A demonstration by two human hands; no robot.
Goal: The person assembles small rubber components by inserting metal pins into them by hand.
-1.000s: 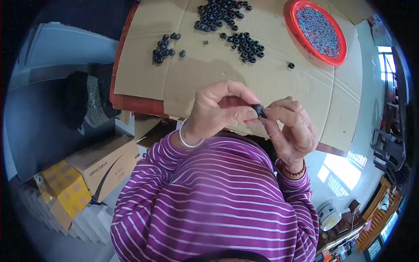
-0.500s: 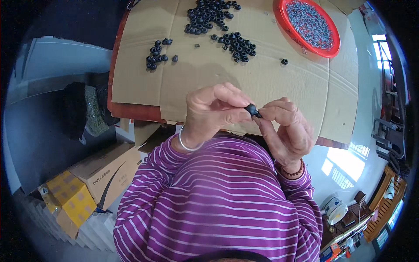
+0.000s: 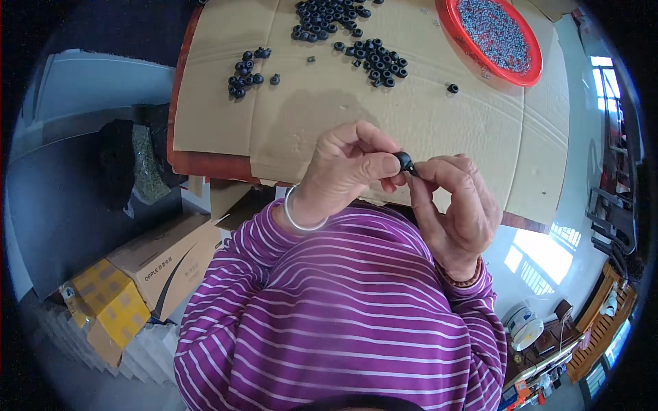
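Note:
Above the near edge of the cardboard, my left hand pinches a small round black knob-like part between thumb and fingers. My right hand has thumb and index finger closed at the part's narrow end, on its right side. Whether those fingertips hold a separate tiny piece cannot be made out. Farther off lie a large heap of similar black parts, a second heap and a smaller group on the left. Single black parts lie apart at left and right.
A red basin full of small silvery pieces stands at the far right of the cardboard sheet. One tiny piece lies between the heaps. Cardboard boxes stand on the floor to the left, a white bucket to the right.
Both hands have shifted slightly right with the black part between them. My left hand has turned a little, its thumb now across the part's left side. The heaps look the same.

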